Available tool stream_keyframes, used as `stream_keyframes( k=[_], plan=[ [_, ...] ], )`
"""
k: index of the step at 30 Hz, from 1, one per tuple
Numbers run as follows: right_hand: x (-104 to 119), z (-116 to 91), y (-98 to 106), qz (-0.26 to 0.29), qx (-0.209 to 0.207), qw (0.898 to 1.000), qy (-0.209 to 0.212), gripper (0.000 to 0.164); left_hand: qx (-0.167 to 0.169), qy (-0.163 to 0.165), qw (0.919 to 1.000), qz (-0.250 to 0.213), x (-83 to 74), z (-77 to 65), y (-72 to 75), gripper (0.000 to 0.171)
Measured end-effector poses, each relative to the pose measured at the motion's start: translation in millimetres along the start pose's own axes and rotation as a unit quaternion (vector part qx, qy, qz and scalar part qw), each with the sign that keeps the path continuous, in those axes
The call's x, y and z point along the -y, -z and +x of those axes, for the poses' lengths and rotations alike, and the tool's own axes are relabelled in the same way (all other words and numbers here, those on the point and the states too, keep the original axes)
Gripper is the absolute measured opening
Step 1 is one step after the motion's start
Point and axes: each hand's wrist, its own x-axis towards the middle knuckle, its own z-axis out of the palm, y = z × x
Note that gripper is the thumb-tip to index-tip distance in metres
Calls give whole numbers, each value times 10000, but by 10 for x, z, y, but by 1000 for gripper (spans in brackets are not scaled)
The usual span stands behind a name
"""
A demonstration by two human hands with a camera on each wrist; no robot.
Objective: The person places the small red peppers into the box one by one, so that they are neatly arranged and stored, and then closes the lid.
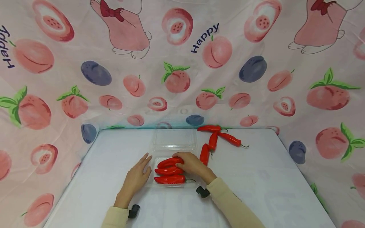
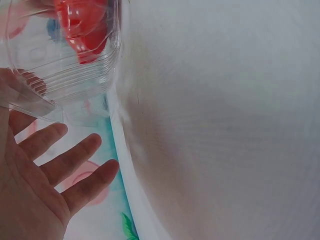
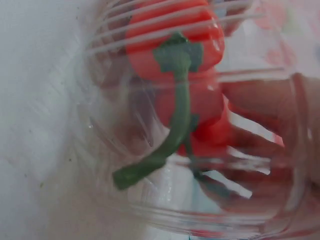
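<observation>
A clear plastic clamshell box (image 1: 151, 184) lies unfolded on the white table, its lid (image 1: 174, 138) laid back on the far side. Three red chili peppers lie side by side in its base: a far one (image 1: 168, 162), a middle one (image 1: 168, 171) and a near one (image 1: 170, 180). My right hand (image 1: 192, 164) holds the far pepper at its right end, thumb on the near side. Through the clear wall in the right wrist view, a green stem (image 3: 184, 110) curves down. Beside the box's left wall is my left hand (image 1: 136, 178), fingers spread and holding nothing.
Several more red peppers lie on the table right of the box: one at the back edge (image 1: 209, 128), one slanting right (image 1: 229, 139), and others (image 1: 213, 141) nearer the right hand. A fruit-printed cloth (image 1: 182, 63) hangs behind the table (image 1: 251, 190).
</observation>
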Motion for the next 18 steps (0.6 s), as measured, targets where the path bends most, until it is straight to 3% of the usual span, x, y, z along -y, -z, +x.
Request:
stream_keyframes(
  k=[12, 18],
  plan=[
    [55, -74, 64, 159, -151, 9997, -82, 46, 82, 37, 9999, 68, 6, -11, -8, 51],
    [137, -154, 174, 147, -247, 9994, 194, 45, 107, 66, 9999, 58, 8, -4, -15, 51]
  ],
)
